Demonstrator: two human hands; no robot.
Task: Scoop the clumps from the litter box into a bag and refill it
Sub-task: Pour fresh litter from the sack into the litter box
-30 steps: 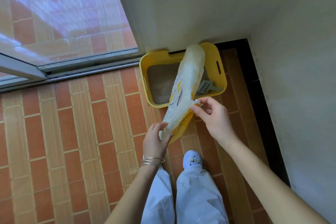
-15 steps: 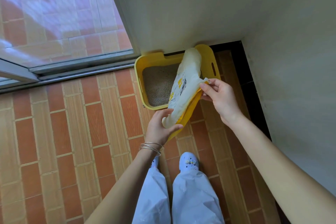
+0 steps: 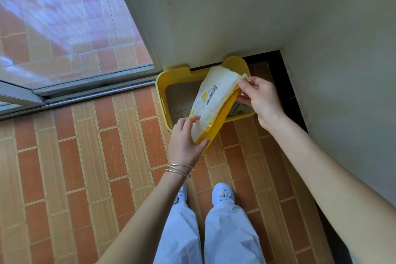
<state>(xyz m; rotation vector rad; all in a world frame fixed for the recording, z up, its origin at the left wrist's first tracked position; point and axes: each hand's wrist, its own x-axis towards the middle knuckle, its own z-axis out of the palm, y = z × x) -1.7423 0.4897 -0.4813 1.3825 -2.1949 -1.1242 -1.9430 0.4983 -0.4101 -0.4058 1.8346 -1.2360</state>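
- The floor (image 3: 85,167) is laid with long red-brown and tan tiles; a dark strip runs along its right edge at the foot of the wall.
- Two pale plastered walls (image 3: 214,17) meet in a corner at the upper right.
- A glass sliding door (image 3: 64,28) fills the upper left, and its metal track (image 3: 92,90) crosses the floor at a slant.
- The person's pale blue trousers (image 3: 229,236) show at the bottom, both legs standing just short of the box.
- The yellow litter box (image 3: 159,92) sits on the floor in the corner, against the back wall and beside the end of the door track. Beige litter (image 3: 182,100) covers the part of its bottom that shows.
- The litter bag (image 3: 214,100), white with a yellow edge and printed marks, is held off the floor and tilted. Its upper end is over the box and its lower end is out past the near rim. Whether its mouth is open cannot be told.
- The left hand (image 3: 184,141) grips the bag's lower end, fingers curled over the white face and thumb under the yellow edge.
- The right hand (image 3: 261,100) pinches the bag's upper corner between thumb and fingers.
- Two light blue shoes (image 3: 222,194) with small charms point toward the box.
- A grey scoop (image 3: 237,107) lies in the right part of the box, mostly hidden by the bag and the right hand.
- Thin metal bangles (image 3: 180,170) circle the left wrist.
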